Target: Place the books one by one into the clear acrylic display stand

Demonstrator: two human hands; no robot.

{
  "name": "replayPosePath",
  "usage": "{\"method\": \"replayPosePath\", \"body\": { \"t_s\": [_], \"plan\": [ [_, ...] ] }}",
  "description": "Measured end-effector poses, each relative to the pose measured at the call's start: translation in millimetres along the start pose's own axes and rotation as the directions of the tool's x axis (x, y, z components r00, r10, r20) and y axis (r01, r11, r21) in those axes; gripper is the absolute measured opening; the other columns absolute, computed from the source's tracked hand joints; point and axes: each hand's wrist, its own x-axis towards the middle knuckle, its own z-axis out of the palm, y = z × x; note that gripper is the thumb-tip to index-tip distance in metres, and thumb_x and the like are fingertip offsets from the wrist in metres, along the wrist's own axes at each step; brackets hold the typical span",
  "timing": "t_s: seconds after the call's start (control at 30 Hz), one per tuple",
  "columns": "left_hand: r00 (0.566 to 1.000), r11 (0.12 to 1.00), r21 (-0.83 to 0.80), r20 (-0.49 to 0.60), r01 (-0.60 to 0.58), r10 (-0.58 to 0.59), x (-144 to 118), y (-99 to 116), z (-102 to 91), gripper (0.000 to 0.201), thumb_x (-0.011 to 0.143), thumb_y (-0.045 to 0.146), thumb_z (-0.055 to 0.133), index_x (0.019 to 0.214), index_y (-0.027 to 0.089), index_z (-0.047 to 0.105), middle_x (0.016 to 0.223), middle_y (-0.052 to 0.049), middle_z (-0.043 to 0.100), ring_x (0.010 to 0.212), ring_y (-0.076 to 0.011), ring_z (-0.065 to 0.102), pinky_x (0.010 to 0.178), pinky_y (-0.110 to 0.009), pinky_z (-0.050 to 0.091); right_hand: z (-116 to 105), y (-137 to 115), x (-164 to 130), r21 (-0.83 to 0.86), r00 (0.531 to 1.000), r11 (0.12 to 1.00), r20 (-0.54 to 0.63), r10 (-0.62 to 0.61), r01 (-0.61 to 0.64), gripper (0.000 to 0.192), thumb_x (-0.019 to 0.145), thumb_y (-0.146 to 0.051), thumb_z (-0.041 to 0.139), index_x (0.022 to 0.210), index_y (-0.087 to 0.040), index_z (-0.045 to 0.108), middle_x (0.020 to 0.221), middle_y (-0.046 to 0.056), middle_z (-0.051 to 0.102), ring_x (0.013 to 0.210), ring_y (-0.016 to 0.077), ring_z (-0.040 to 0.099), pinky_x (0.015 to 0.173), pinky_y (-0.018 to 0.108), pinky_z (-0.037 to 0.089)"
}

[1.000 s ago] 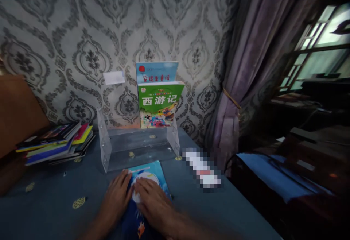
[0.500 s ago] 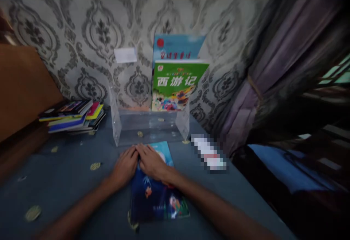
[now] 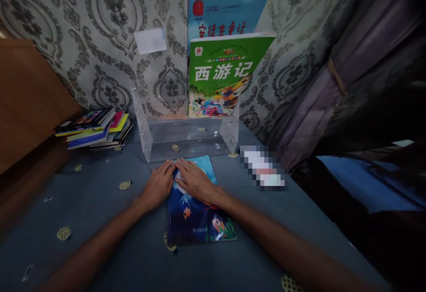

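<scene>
Blue picture book [image 3: 196, 212] has slid closer to the clear rack [image 3: 186, 139] at 12 o'clock, my left hand [image 3: 158, 185] and right hand [image 3: 196, 181] still flat on it, fingers open, gripping nothing

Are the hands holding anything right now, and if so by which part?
Nothing is lifted. The left hand and right hand lie flat on the top end of the blue book, pressing it to the table.
</scene>
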Motion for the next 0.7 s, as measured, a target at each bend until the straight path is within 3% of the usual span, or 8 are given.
{"method": "replayPosePath", "body": {
  "t_s": [0.17, 0.37, 0.53, 0.7],
  "plan": [
    [0.997, 0.999, 0.043, 0.074, -0.034, 0.03, 8, 1, -11.2, 0.041, 0.094, 0.014, 0.042, 0.133, 0.013, 0.054, 0.14, -0.017, 0.059, 0.133, -0.0281, 0.053, 0.105, -0.047, 0.048, -6, 1, -5, -0.021, 1.0, 1.0, 0.023, 0.018, -0.018, 0.059, 0.099, -0.037, 0.05, 0.148, -0.004, 0.044, 0.154, 0.023, 0.045, 0.148, 0.0301, 0.037, 0.122, 0.049, 0.032],
    [0.97, 0.975, 0.216, 0.242, -0.044, -0.01, 33, 18, -35.1, 0.032, 0.096, 0.016, 0.046, 0.125, 0.016, 0.06, 0.115, -0.012, 0.065, 0.108, -0.0295, 0.062, 0.089, -0.046, 0.051, -7, 1, -6, 0.019, 0.999, 0.999, 0.007, 0.043, -0.043, 0.061, 0.097, -0.036, 0.055, 0.146, -0.001, 0.046, 0.152, 0.025, 0.046, 0.146, 0.0316, 0.039, 0.122, 0.049, 0.032],
    [0.976, 0.969, 0.247, 0.214, -0.029, -0.025, 38, 23, -27.9, 0.028, 0.097, 0.016, 0.044, 0.118, 0.013, 0.063, 0.11, -0.013, 0.065, 0.104, -0.03, 0.06, 0.091, -0.047, 0.051, -4, 1, -9, 0.011, 0.995, 0.997, -0.059, 0.082, -0.082, 0.058, 0.096, -0.036, 0.055, 0.145, -0.004, 0.048, 0.153, 0.023, 0.046, 0.146, 0.0322, 0.039, 0.121, 0.05, 0.033],
    [0.988, 0.993, 0.101, 0.143, -0.066, 0.052, 35, 12, -11.5, 0.03, 0.094, 0.01, 0.042, 0.116, 0.013, 0.062, 0.116, -0.014, 0.062, 0.109, -0.0262, 0.058, 0.098, -0.043, 0.05, -12, 7, -10, 0.057, 0.999, 0.997, 0.014, 0.051, -0.051, 0.06, 0.096, -0.036, 0.056, 0.144, -0.002, 0.048, 0.152, 0.025, 0.046, 0.147, 0.0316, 0.038, 0.121, 0.049, 0.033]
  ]
}}
